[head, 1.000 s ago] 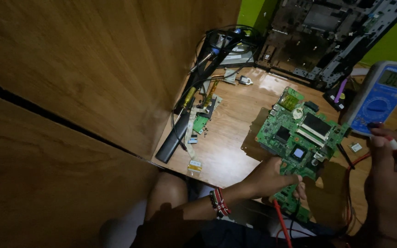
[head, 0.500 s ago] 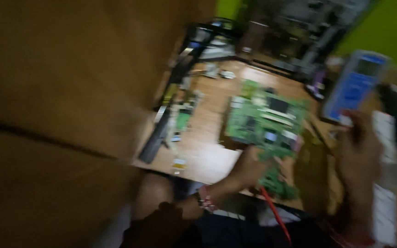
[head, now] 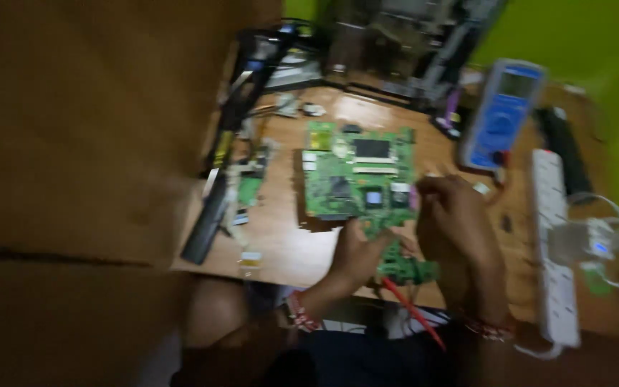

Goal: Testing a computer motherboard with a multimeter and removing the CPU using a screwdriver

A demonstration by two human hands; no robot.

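Resting both hands on green circuit board.

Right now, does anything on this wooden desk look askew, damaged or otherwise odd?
Nothing looks damaged or spilled. The green circuit board lies bare on the wooden desk, its near end past the desk's front edge, held by the left hand and right hand. The blue multimeter leans tilted. Blur hides finer detail.

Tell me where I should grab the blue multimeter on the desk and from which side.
Grip the blue multimeter across its long side edges, around the lower half, coming from above. It lies face up and tilted on the wooden desk, so its narrow width probably suits one hand. Leads seem to leave its near end, so avoid that end.
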